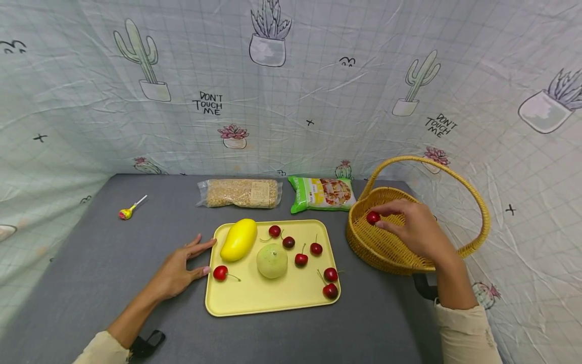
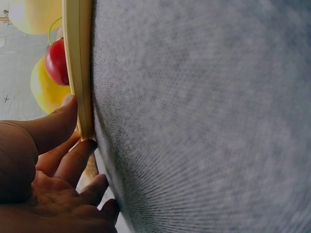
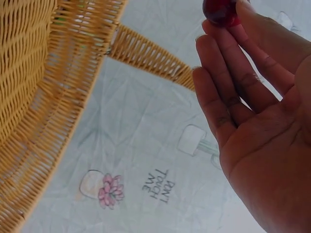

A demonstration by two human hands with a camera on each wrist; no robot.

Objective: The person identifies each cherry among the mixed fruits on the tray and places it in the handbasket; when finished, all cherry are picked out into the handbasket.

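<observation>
Between thumb and fingertips, my right hand [image 1: 418,227] pinches a dark red cherry [image 1: 373,218] over the opening of a woven basket [image 1: 370,250]. The right wrist view shows the same cherry [image 3: 219,10] at the fingertips, with the other fingers extended. My left hand [image 1: 175,273] touches the left edge of a yellow tray [image 1: 245,299], thumb and fingers spread apart along the rim. On the tray lie a yellow mango [image 1: 238,240], a round pale green fruit [image 1: 272,261] and several cherries with stems, one red cherry [image 1: 220,273] nearest the left hand.
Behind the tray lie a clear bag of grains [image 1: 239,193] and a green-and-white food packet [image 1: 323,193]. A lollipop [image 1: 127,213] is at the far left of the grey table [image 1: 182,333]. The basket's tall handle [image 1: 473,192] arches up at the right.
</observation>
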